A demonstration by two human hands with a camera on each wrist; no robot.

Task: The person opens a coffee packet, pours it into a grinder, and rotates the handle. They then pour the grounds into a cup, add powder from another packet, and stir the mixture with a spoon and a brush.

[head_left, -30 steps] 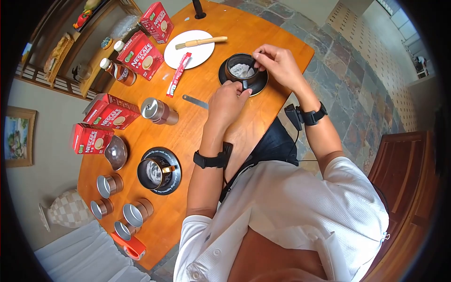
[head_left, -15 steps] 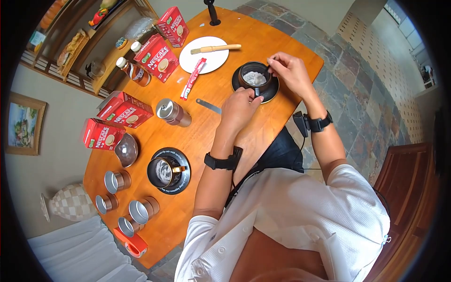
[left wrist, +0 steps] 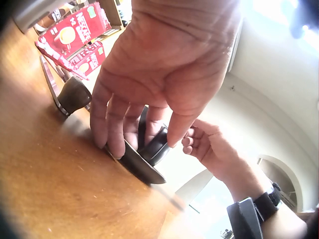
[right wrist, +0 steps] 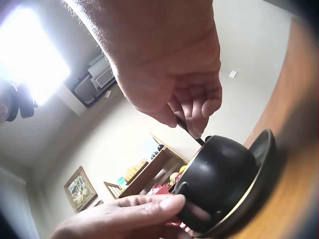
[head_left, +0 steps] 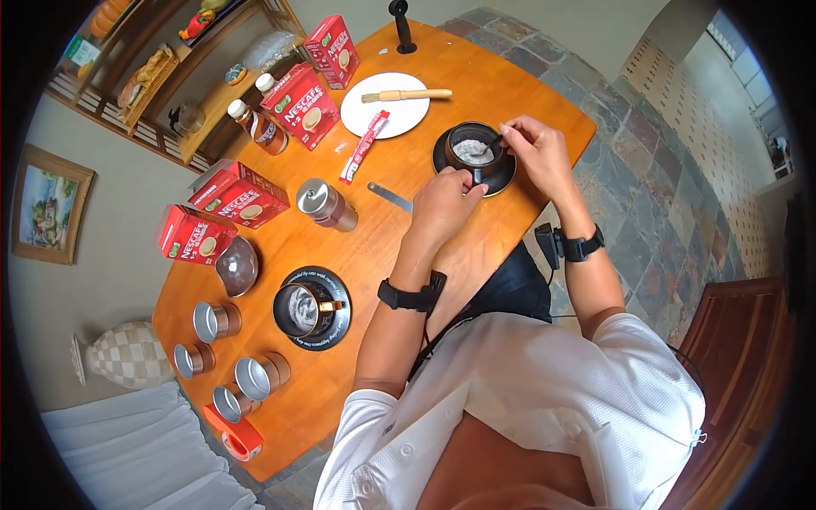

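Note:
A black cup (head_left: 466, 167) with white frothy or powdery contents (head_left: 470, 151) stands on a black saucer (head_left: 503, 180) near the table's right edge. My left hand (head_left: 444, 202) pinches its handle (right wrist: 185, 198) between thumb and fingers, with fingertips right at the saucer's rim in the left wrist view. Above the cup's far side, my right hand (head_left: 541, 151) pinches the thin dark handle of a spoon (right wrist: 191, 131), whose lower end dips into the contents. A flat metal strip (head_left: 391, 197) lies beside my left hand.
A white plate (head_left: 361, 109) holds a wooden brush (head_left: 416, 94), with a red sachet (head_left: 365, 146) at its edge. Red Nescafe boxes (head_left: 303, 102), a metal canister (head_left: 327, 206), a second black cup (head_left: 294, 311) on a saucer and several metal cups (head_left: 212, 321) stand leftward.
The head view has shifted, so the table sits further right and lower. My right hand has moved the spoon about inside the cup; my left hand keeps its hold on the handle.

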